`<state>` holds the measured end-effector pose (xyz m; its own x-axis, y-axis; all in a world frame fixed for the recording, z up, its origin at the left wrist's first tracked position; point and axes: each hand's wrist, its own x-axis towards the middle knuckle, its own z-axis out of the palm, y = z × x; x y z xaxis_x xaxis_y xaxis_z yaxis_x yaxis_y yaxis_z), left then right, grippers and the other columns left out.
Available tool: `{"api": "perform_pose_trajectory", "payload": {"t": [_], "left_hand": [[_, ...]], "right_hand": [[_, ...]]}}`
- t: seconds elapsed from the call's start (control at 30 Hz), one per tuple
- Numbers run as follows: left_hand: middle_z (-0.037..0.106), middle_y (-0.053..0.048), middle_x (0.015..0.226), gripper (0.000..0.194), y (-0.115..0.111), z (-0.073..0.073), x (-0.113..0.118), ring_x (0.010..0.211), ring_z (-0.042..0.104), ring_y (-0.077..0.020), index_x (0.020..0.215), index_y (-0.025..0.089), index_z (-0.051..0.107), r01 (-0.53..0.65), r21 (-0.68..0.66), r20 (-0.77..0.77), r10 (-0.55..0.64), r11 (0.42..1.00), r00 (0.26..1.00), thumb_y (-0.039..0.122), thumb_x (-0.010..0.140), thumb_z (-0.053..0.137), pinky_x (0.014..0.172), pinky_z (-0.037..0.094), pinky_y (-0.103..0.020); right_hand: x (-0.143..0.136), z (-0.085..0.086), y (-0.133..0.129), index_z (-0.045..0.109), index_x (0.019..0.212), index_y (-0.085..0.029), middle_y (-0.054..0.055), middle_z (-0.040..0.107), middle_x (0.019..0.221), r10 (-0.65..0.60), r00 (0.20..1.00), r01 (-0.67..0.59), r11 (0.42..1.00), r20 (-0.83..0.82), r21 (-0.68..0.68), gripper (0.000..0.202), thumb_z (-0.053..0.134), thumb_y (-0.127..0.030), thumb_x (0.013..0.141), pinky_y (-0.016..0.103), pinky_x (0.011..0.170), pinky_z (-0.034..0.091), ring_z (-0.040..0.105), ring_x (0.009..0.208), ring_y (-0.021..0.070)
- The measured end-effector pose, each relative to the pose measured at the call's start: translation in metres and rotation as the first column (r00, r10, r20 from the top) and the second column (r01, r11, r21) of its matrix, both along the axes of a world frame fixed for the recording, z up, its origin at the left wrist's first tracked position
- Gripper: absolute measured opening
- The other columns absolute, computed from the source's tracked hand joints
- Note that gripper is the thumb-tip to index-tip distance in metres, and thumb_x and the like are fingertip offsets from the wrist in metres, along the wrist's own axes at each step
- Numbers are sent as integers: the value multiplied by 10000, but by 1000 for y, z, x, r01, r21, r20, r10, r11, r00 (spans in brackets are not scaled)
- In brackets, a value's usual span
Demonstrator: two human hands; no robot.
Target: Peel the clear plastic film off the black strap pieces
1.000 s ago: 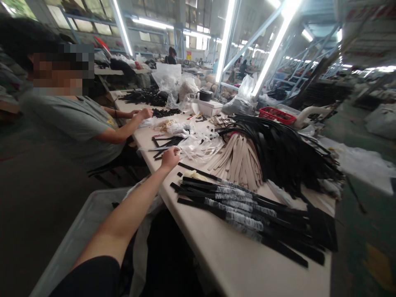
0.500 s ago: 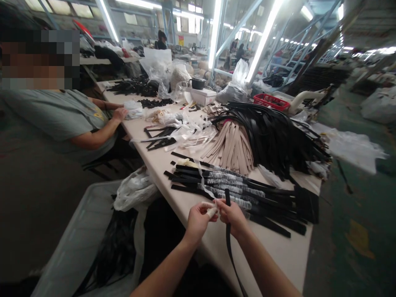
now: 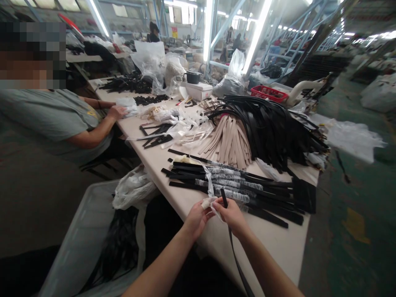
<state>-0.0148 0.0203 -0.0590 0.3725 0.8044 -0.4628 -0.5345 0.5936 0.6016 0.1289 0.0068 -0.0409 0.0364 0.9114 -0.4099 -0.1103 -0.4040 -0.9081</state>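
Note:
My right hand (image 3: 231,214) is closed around a black strap (image 3: 235,251), whose short end pokes up above the fingers while the long part hangs down past the table edge. A thin white plastic strip (image 3: 210,183) runs down from the straps on the table into both hands. My left hand (image 3: 197,218), with pale coverings on some fingers, pinches this strip close to the right fingertips. Just beyond the hands lies a row of black straps (image 3: 272,213), their middles wrapped in clear plastic film (image 3: 232,194).
Behind the row are a beige strap bundle (image 3: 232,140) and a large black strap pile (image 3: 272,128). A co-worker (image 3: 55,119) sits at the left, handling white material. A grey bin (image 3: 77,231) stands below the table's left edge; a red basket (image 3: 268,94) is farther back.
The view has shifted slightly. My left fingers have opened out somewhat, and the white strip now hangs between both hands. The black strap in my right hand tilts more to the left.

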Motion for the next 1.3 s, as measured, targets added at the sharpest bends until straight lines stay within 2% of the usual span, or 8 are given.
{"api": "perform_pose_trajectory", "payload": {"t": [0.13, 0.3, 0.53, 0.7, 0.83, 1.03, 1.2, 1.3], "left_hand": [[690, -54, 795, 285, 9, -7, 5, 682, 633, -157, 800, 147, 694, -80, 33, -90, 83, 996, 993, 333, 653, 852, 638, 502, -280], [627, 9, 685, 262, 17, -2, 6, 616, 585, -114, 741, 161, 631, -76, 275, -239, 145, 958, 960, 329, 688, 825, 636, 499, -250], [561, 42, 554, 268, 32, 6, 5, 471, 532, -109, 802, 192, 576, 7, 322, -244, 76, 947, 967, 386, 758, 756, 523, 445, -233], [580, 30, 588, 297, 37, 8, 4, 497, 555, -117, 757, 197, 550, -1, 405, -356, 159, 914, 921, 409, 746, 758, 507, 432, -222], [580, 39, 563, 277, 36, 10, 7, 458, 526, -112, 805, 211, 544, -36, 424, -376, 213, 905, 902, 424, 786, 721, 469, 397, -214], [635, 17, 676, 282, 27, -5, 17, 553, 580, -120, 907, 205, 605, -287, 267, -227, 349, 920, 909, 428, 777, 720, 567, 461, -239], [713, -95, 819, 324, 3, -22, 18, 636, 624, -159, 877, 135, 721, -17, 83, -134, 28, 996, 991, 425, 737, 752, 587, 478, -268], [731, -88, 823, 293, 0, -21, 16, 702, 650, -174, 870, 144, 757, -64, 120, -211, 88, 991, 974, 348, 670, 819, 630, 491, -262]], "right_hand": [[0, 1, -5, 671, 833, -146, 17, 632, 611, 29, 999, -29, 1000, 31, -5, 377, 748, -498, 722, 221, 444, 282, 471, 494, 112], [3, 1, -7, 665, 770, -158, -7, 584, 570, -1, 998, 0, 1000, 68, 13, 370, 777, -498, 681, 230, 449, 286, 454, 475, 107], [2, -1, -7, 623, 858, -167, 5, 631, 610, -51, 995, 49, 998, 82, 34, 382, 705, -526, 754, 217, 422, 244, 392, 442, 88], [1, 1, -10, 654, 938, -144, -12, 607, 605, 4, 999, -4, 1000, 41, 6, 423, 720, -512, 740, 206, 406, 204, 328, 414, 63], [1, 1, -10, 675, 795, -127, -28, 540, 526, 52, 998, -52, 999, 41, 1, 396, 740, -509, 719, 212, 396, 198, 304, 392, 54], [-2, -9, -6, 663, 810, -153, 36, 657, 642, -52, 985, 38, 995, 166, 90, 362, 718, -506, 752, 259, 530, 414, 565, 552, 158], [0, -7, -6, 711, 825, -145, 82, 722, 771, -84, 968, 52, 989, 238, 137, 380, 704, -520, 764, 317, 677, 477, 639, 711, 223], [-1, -1, -7, 734, 814, -145, 76, 732, 770, -46, 967, 14, 992, 252, 129, 338, 711, -480, 770, 312, 686, 470, 642, 721, 222]]}}
